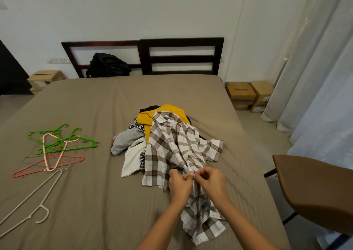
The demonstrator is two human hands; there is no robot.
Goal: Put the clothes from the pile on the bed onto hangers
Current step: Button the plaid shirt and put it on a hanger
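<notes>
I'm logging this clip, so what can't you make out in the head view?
- Head view: whether the left hand and right hand work a button on the plaid shirt; the hands hide it.
- Head view: garments under the yellow top; the shirt covers them.
- Head view: white hanger, cut by the left edge.
- Head view: cardboard box print, too blurred.

The cardboard box [241, 96] beside the bed [99, 202] bears dark lettering, roughly "SPINNY"

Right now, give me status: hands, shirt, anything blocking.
Left hand and right hand pinch the checked shirt at its front. Shirt drapes over the pile, not on a hanger. Hangers lie untouched to the left. Nothing in the way.
</notes>
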